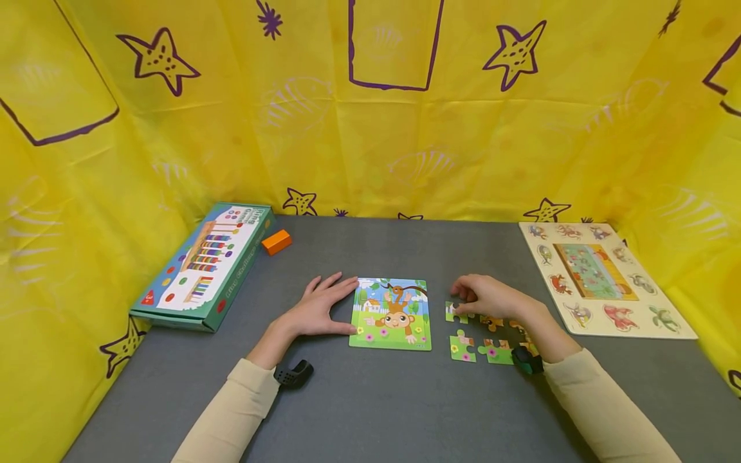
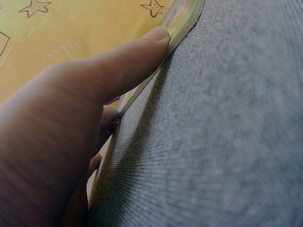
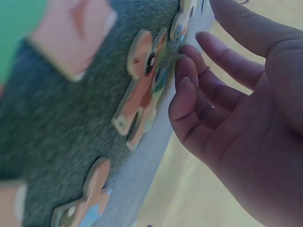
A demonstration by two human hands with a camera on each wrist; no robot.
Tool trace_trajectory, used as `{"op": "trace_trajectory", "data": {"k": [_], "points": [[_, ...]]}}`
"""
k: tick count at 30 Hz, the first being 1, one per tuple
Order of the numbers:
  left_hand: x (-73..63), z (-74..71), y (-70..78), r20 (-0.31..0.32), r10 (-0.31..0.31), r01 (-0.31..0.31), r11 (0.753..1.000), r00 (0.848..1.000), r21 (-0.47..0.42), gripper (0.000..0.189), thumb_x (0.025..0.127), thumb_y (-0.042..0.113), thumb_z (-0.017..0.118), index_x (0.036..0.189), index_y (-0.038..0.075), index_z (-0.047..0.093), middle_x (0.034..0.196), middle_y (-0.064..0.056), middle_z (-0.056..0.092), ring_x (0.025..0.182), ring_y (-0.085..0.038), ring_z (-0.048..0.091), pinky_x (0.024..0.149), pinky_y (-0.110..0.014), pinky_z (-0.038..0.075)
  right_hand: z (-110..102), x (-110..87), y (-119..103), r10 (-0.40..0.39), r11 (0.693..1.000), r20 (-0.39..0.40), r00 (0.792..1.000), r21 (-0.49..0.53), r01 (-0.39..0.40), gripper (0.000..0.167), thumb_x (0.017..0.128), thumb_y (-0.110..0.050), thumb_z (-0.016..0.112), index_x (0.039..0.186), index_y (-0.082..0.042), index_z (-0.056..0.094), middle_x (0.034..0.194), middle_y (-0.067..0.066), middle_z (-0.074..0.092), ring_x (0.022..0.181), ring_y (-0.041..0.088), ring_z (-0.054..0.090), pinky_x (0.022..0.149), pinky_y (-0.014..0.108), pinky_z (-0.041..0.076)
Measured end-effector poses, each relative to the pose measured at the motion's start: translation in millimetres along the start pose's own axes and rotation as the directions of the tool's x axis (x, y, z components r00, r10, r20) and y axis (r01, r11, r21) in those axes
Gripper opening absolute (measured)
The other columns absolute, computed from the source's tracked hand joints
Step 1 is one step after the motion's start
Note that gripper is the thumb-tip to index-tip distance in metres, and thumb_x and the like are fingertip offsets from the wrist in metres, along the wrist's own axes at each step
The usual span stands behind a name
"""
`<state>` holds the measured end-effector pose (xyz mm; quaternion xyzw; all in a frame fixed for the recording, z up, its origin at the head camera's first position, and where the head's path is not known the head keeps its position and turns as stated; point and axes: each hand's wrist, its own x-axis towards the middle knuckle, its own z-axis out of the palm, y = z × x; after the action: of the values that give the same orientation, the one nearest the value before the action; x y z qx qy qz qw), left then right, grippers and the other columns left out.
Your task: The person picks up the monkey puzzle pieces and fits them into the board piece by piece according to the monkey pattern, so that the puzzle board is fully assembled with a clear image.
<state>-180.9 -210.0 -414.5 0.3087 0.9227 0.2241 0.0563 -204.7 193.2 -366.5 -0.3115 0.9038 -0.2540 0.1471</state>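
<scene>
A square monkey picture board (image 1: 390, 331) lies flat on the grey table. My left hand (image 1: 315, 312) rests at its left side, thumb and index finger touching the edge; the left wrist view shows the thumb (image 2: 132, 56) against the board's rim. To the right, several jigsaw pieces with matching colours lie in rows, including a yellow-flower piece (image 1: 461, 348) and a pink-flower piece (image 1: 496, 353). My right hand (image 1: 492, 299) is over the upper pieces, its thumb at a green-and-white piece (image 1: 450, 313). In the right wrist view, the fingers bend loosely beside a brown monkey-face piece (image 3: 142, 85).
A green game box (image 1: 202, 263) lies at the left, with an orange block (image 1: 276, 242) beside its far end. At the right is a wooden sea-animal board (image 1: 590, 318) bearing a smaller picture panel (image 1: 596, 273). Yellow cloth (image 1: 359, 154) encloses the back and sides.
</scene>
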Motion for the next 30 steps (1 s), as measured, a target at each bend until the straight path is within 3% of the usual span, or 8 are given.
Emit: {"op": "trace_trajectory", "data": {"k": [15, 23, 30], "points": [[0.0, 2.4, -1.8, -0.005, 0.006, -0.006, 1.000, 1.000, 0.000, 0.100, 0.082, 0.060, 0.076, 0.160, 0.016, 0.033, 0.164, -0.002, 0.030, 0.152, -0.032, 0.013, 0.114, -0.063, 0.000, 8, -9.8, -8, -0.028, 0.997, -0.022, 0.999, -0.078, 0.026, 0.030, 0.085, -0.016, 0.084, 0.107, -0.003, 0.067, 0.095, 0.001, 0.059, 0.085, 0.018, 0.055, 0.078, 0.038, 0.049], [-0.3, 1.9, -0.8, 0.002, 0.001, -0.001, 1.000, 1.000, 0.001, 0.100, 0.082, 0.059, 0.076, 0.160, 0.016, 0.033, 0.164, -0.002, 0.030, 0.152, -0.032, 0.013, 0.114, -0.063, -0.001, 8, -6.9, -5, -0.055, 0.998, -0.027, 0.998, -0.026, 0.054, 0.018, 0.091, -0.009, 0.076, 0.106, -0.005, 0.068, 0.089, -0.002, 0.057, 0.078, 0.013, 0.052, 0.070, 0.032, 0.048], [-0.1, 1.3, -0.6, 0.002, -0.003, 0.003, 1.000, 1.000, 0.006, 0.099, 0.082, 0.059, 0.076, 0.160, 0.016, 0.033, 0.164, -0.002, 0.030, 0.152, -0.032, 0.014, 0.114, -0.064, 0.000, 1, 1.0, -3, -0.070, 0.993, -0.032, 0.997, 0.095, 0.073, 0.010, 0.098, -0.005, 0.066, 0.108, -0.006, 0.069, 0.086, -0.004, 0.064, 0.075, 0.013, 0.058, 0.067, 0.031, 0.050]]}}
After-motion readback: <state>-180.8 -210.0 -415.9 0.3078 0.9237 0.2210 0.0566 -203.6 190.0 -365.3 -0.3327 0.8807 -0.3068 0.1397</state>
